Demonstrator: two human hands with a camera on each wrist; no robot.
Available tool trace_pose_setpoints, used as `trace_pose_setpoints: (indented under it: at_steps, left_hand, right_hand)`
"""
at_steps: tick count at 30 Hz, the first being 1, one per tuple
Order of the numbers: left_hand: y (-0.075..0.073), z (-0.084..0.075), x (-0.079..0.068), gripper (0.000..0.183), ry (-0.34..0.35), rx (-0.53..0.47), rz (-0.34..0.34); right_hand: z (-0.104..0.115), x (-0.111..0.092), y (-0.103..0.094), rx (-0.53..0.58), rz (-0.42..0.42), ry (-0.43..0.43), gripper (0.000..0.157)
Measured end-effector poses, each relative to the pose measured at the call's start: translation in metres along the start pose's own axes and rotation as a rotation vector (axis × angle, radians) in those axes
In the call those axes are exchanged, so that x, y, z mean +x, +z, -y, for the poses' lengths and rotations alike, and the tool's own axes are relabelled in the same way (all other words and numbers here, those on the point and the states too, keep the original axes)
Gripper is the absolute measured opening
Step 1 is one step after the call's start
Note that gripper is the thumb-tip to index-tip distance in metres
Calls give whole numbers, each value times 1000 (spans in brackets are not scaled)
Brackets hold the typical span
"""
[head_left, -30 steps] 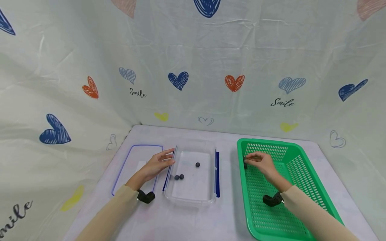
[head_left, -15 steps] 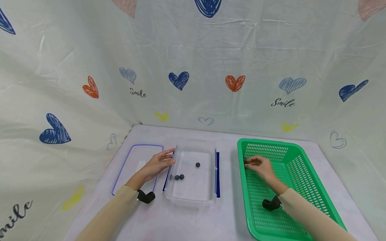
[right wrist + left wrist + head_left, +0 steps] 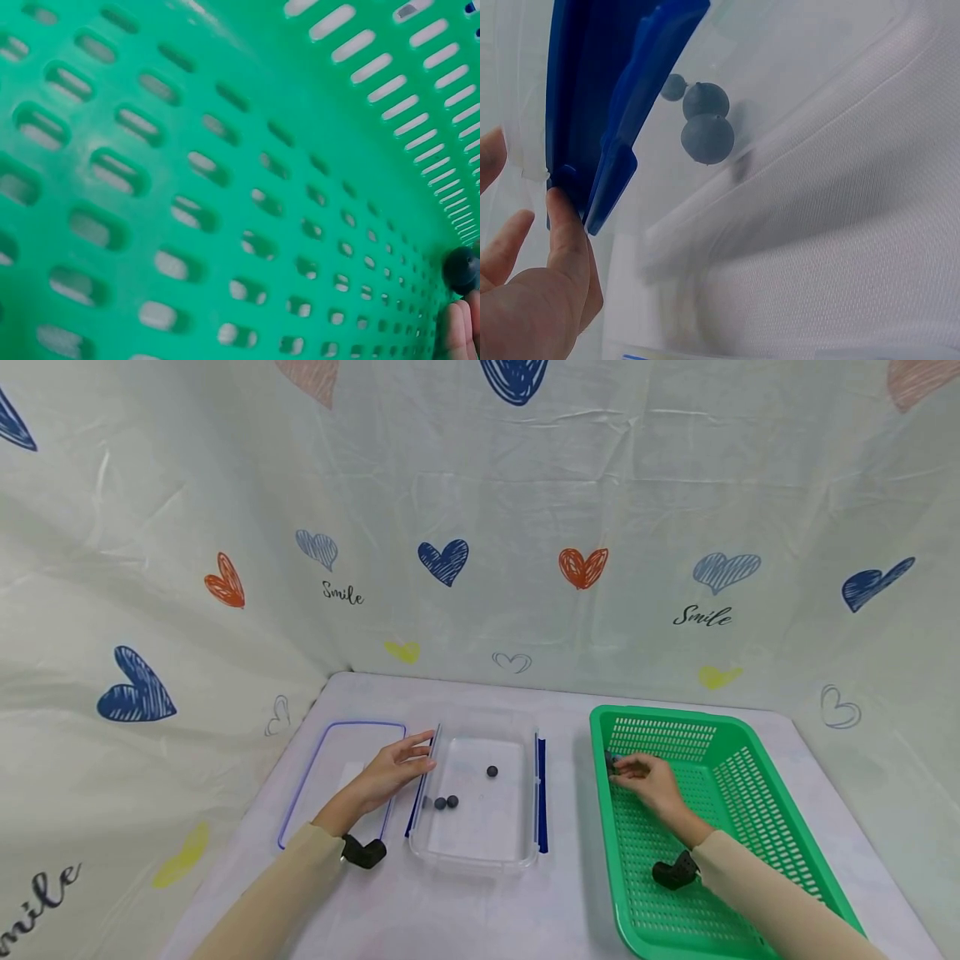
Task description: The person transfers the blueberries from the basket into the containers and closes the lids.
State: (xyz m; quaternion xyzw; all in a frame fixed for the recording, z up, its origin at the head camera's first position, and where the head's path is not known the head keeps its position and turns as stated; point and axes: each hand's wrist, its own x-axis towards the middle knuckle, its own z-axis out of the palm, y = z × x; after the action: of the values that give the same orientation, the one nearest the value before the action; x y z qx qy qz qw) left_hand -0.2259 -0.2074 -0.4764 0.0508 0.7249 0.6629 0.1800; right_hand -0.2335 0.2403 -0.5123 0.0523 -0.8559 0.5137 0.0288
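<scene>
My left hand (image 3: 393, 768) rests against the left side of a clear plastic box (image 3: 472, 862), its fingers extended and spread. In the left wrist view a fingertip touches the blue latch (image 3: 581, 97) hanging on that side. Inside the box lie 3 small dark balls, a pair side by side and a single ball (image 3: 492, 771) further back. My right hand (image 3: 654, 785) is down in a green basket (image 3: 611, 860) by its left wall. Its curled fingers pinch at a dark ball (image 3: 459, 270); the grip is partly hidden.
A clear lid with a blue-purple rim (image 3: 303, 783) lies left of the box, partly under my left forearm. Another blue latch (image 3: 542, 793) hangs on the box's right side. A heart-patterned sheet (image 3: 517, 610) rises behind the table.
My right hand has dropped slightly along the basket's left wall, its fingers drawing in over the lower dark spot seen there earlier. The left hand and the box have stayed put.
</scene>
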Motion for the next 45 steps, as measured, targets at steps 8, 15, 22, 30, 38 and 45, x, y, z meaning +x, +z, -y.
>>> trace_pose_setpoints:
  at_steps: [8, 15, 22, 30, 38, 45]
  left_hand:
    - [-1, 1, -1, 64, 2, 0, 4]
    - [-1, 3, -1, 64, 2, -4, 2]
    - [-2, 3, -1, 64, 0, -9, 3]
    - [-2, 3, 0, 63, -9, -8, 5]
    - [0, -7, -4, 64, -10, -17, 31]
    - [-1, 0, 1, 63, -3, 8, 8]
  right_hand:
    - [-7, 1, 2, -14, -16, 20, 26]
    - [-6, 0, 5, -17, -33, 34, 27]
    - [-6, -1, 7, 35, -35, 28, 27]
    - [-8, -1, 9, -3, -34, -5, 26]
    - [-9, -1, 7, -2, -26, -18, 24]
    - [-8, 1, 5, -23, -18, 7, 22]
